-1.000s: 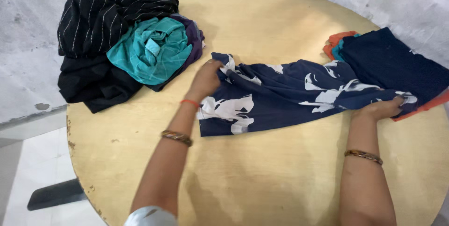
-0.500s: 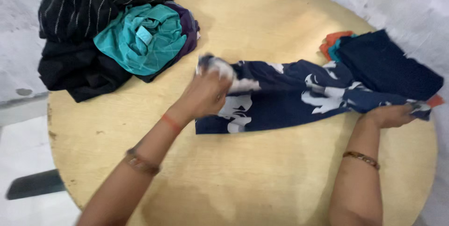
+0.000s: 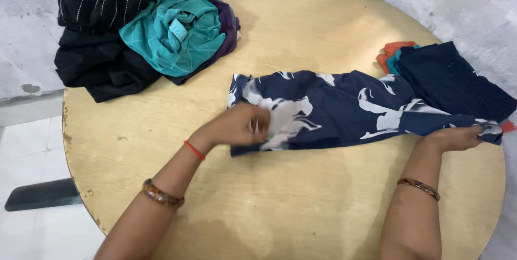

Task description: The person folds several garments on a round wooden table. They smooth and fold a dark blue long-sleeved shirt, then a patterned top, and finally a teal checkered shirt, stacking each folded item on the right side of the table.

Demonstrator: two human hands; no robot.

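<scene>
Lowest in the frame, two bare forearms with bangles reach up over the round, pale wooden worktop (image 3: 301, 211). The left hand (image 3: 237, 126), blurred, lies on the near left end of a navy garment with white print (image 3: 334, 110); whether its grip is closed on the cloth cannot be told. At right of centre the right hand (image 3: 456, 137) pinches the garment's right end, fingers closed on the fabric. The garment lies stretched across the middle of the worktop. Beyond its right end sits a dark navy folded cloth (image 3: 452, 79) over orange and teal layers. In the upper left lies a heap of black striped and teal clothes (image 3: 140, 28).
</scene>
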